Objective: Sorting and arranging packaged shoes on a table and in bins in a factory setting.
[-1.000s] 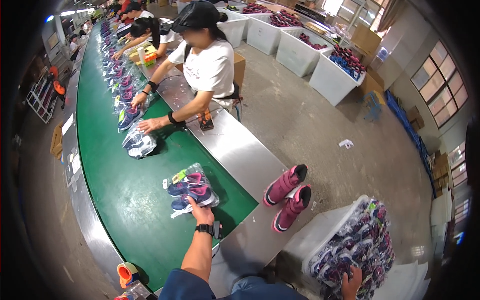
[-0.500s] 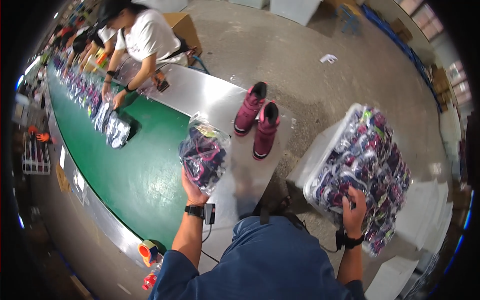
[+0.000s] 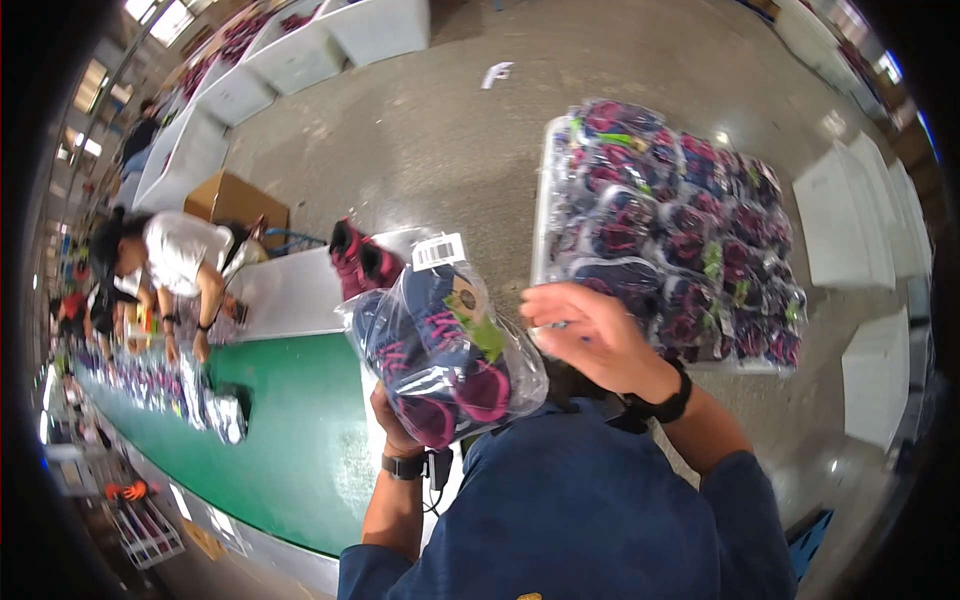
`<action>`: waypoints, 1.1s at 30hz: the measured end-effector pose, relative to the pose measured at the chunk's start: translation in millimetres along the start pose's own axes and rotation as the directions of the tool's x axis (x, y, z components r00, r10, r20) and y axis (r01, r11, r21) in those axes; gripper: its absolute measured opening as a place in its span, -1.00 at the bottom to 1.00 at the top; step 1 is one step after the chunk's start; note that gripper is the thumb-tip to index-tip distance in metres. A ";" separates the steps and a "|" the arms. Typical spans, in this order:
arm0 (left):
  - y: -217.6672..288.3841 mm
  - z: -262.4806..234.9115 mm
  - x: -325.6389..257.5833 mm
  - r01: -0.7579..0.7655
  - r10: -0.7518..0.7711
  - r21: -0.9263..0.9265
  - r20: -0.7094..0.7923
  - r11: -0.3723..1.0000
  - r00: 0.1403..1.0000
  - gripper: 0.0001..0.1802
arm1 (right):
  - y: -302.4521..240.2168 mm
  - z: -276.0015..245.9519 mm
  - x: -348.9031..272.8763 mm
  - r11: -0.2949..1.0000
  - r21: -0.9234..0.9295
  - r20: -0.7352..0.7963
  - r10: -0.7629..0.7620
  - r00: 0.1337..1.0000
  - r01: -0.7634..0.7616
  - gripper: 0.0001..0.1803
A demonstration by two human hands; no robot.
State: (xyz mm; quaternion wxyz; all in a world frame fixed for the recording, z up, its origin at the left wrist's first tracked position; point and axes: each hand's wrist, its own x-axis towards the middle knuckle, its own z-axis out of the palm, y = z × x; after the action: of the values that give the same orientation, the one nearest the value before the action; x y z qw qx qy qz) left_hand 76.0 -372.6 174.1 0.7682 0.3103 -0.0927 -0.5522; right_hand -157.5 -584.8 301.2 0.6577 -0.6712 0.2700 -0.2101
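Note:
My left hand (image 3: 392, 418) grips a pair of navy and magenta shoes (image 3: 430, 345) in a clear plastic bag from its lower left side. A white barcode label (image 3: 438, 251) sits at the bag's top, and a green tag lies by the laces. To the right of this bag hovers my right hand (image 3: 597, 335), fingers stretched out and nothing held. Just beyond it, more bagged shoes (image 3: 690, 230) are packed in rows in a white bin (image 3: 545, 200). Behind the held bag, burgundy boots (image 3: 358, 262) stand on the metal table edge, partly hidden.
A green conveyor belt (image 3: 290, 440) runs off to the left, carrying a line of bagged shoes (image 3: 150, 385). A co-worker in a white shirt (image 3: 185, 250) bends over it. White bins (image 3: 375, 35) stand at the back and more white containers (image 3: 850, 215) at the right.
My right hand has left the bagged shoes in the bin and come across toward the held bag. That bag is now closer to my body, and the view has swung to the right.

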 end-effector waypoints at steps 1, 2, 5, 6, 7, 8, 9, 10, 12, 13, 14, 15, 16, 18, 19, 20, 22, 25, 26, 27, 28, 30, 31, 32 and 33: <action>-8.4 12.0 2.9 0.009 -0.008 0.086 -0.008 0.996 1.000 -0.20 | 7.7 -4.6 -2.6 0.999 0.041 0.002 -0.029 1.000 0.029 -0.41; -16.7 22.2 4.1 0.018 -0.015 0.171 -0.015 0.985 1.000 -0.21 | 14.7 -11.5 -5.9 0.995 0.081 0.002 -0.058 0.998 0.057 -0.33; -43.9 69.5 12.2 0.054 -0.074 0.268 0.062 0.962 0.995 -0.15 | 23.3 -49.5 -26.0 0.997 -0.048 -0.073 -0.059 0.996 0.056 -0.36; -55.8 85.8 13.5 0.061 -0.073 0.207 0.050 0.976 0.996 -0.13 | 26.5 -63.5 -34.7 0.997 0.078 -0.084 -0.002 0.996 0.008 -0.39; -67.1 105.4 15.8 0.076 -0.084 0.180 0.038 0.981 0.996 -0.10 | 28.5 -79.0 -43.0 0.997 0.083 -0.100 0.005 0.995 0.003 -0.39; -78.9 114.0 17.8 0.093 -0.102 0.184 0.041 0.979 0.994 -0.10 | 29.6 -95.3 -50.9 0.998 0.068 -0.091 -0.007 0.996 0.013 -0.45; -87.7 121.1 19.4 0.132 -0.148 0.238 0.051 0.962 0.988 -0.10 | 30.6 -108.8 -59.2 0.998 0.058 -0.080 -0.020 0.997 0.025 -0.51; -96.1 128.1 20.8 0.169 -0.194 0.291 0.058 0.942 0.979 -0.10 | 32.3 -120.4 -68.3 0.998 0.067 -0.094 -0.013 0.995 0.019 -0.51; -111.5 149.5 26.0 0.200 -0.238 0.335 0.075 0.921 0.968 -0.10 | 34.7 -142.5 -83.4 0.994 0.107 -0.189 -0.008 0.982 0.028 -0.59; -118.8 165.2 30.4 0.207 -0.240 0.331 0.064 0.921 0.969 -0.10 | 35.6 -152.8 -89.1 0.987 0.139 -0.228 -0.042 0.973 0.075 -0.60; -127.9 177.2 35.4 0.214 -0.243 0.328 0.052 0.920 0.969 -0.10 | 37.9 -165.2 -95.4 0.987 0.146 -0.239 -0.033 0.970 0.070 -0.60; -137.9 184.6 40.9 0.203 -0.232 0.318 0.055 0.926 0.971 -0.11 | 40.8 -177.2 -98.8 0.978 0.193 -0.239 -0.027 0.971 0.074 -0.60; -147.5 196.7 44.6 0.181 -0.219 0.331 0.081 0.926 0.972 -0.14 | 43.6 -188.3 -102.6 0.968 0.239 -0.238 -0.019 0.971 0.078 -0.60; -166.6 209.5 48.1 0.261 -0.275 0.253 0.020 0.932 0.961 -0.15 | 43.8 -208.3 -113.6 0.957 0.281 -0.251 0.007 0.968 0.066 -0.61; -174.2 215.6 49.8 0.268 -0.281 0.257 0.018 0.929 0.959 -0.15 | 42.6 -217.4 -118.4 0.929 0.360 -0.268 0.011 0.963 0.089 -0.63; -180.4 221.0 51.7 0.267 -0.282 0.247 0.026 0.931 0.959 -0.18 | 41.4 -225.8 -123.1 0.893 0.435 -0.285 0.017 0.958 0.114 -0.64; -192.6 226.2 56.8 0.277 -0.293 0.234 0.034 0.932 0.956 -0.20 | 44.4 -243.2 -132.9 0.872 0.483 -0.271 0.054 0.961 0.087 -0.64; -207.8 235.2 64.9 0.299 -0.308 0.146 0.046 0.943 0.950 -0.31 | 54.8 -267.5 -149.1 0.914 0.398 -0.205 0.007 0.979 0.077 -0.62; -209.1 243.2 67.2 0.328 -0.344 0.153 0.086 0.932 0.935 -0.35 | 55.8 -274.5 -154.4 0.916 0.393 -0.218 0.002 0.976 0.086 -0.62; -212.7 244.5 70.9 0.359 -0.367 0.144 0.037 0.922 0.929 -0.36 | 57.0 -279.8 -157.4 0.973 0.130 -0.323 -0.143 0.936 0.193 -0.56; -215.3 248.1 74.2 0.387 -0.389 0.135 -0.010 0.912 0.921 -0.37 | 55.0 -285.7 -159.7 0.952 -0.152 -0.382 -0.304 0.873 0.265 -0.50; -223.6 264.5 70.8 0.344 -0.342 0.162 -0.041 0.925 0.939 -0.39 | 51.8 -304.4 -161.9 0.503 -0.771 -0.078 -0.683 0.726 0.391 -0.23; -225.3 273.0 69.7 0.440 -0.436 0.099 -0.055 0.893 0.898 -0.38 | 53.7 -303.2 -163.8 0.463 -0.772 -0.012 -0.695 0.719 0.435 -0.23; -226.8 278.0 70.7 0.529 -0.527 0.035 -0.065 0.848 0.848 -0.37 | 53.9 -300.1 -165.6 0.422 -0.769 0.057 -0.703 0.709 0.481 -0.22; -228.4 273.0 75.1 0.602 -0.603 0.056 -0.012 0.796 0.798 -0.37 | 49.2 -297.9 -164.6 0.413 -0.775 0.056 -0.708 0.704 0.477 -0.22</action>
State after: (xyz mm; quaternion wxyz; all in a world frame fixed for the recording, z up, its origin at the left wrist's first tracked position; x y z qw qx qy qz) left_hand -209.1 -588.0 242.6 0.5434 0.3436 -0.0074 -0.7659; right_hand -477.6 -708.3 278.1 0.1586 -0.8905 0.1624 -0.3944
